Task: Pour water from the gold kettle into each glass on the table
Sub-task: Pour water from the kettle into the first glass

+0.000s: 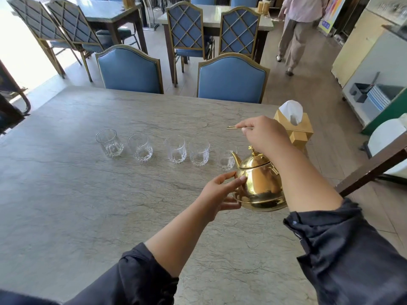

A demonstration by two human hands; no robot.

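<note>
Two dark sleeves [343,249] enter from the bottom edge, pushed up to bare forearms. The right hand [262,134] is raised above the gold kettle [261,183] with its fingers pinched closed on the thin gold handle [234,127], which projects to the left of the knuckles. The left hand [217,192] is partly open, its fingertips and thumb pressed against the kettle's left side near the base, steadying rather than enclosing it. The kettle stands upright near the right end of the grey stone-patterned table [88,205], lid [255,158] seated, spout [235,157] pointing left toward the glasses. Five clear cut glasses stand in a row across the table: the rightmost glass [224,161] is just beside the spout, then the fourth glass [199,153], the middle glass [176,150], the second glass [140,147] and the leftmost glass [109,143]. Whether any holds water cannot be determined. A gold tissue box [296,128] stands behind the right hand. Two blue chairs [231,81] face the far table edge.
</note>
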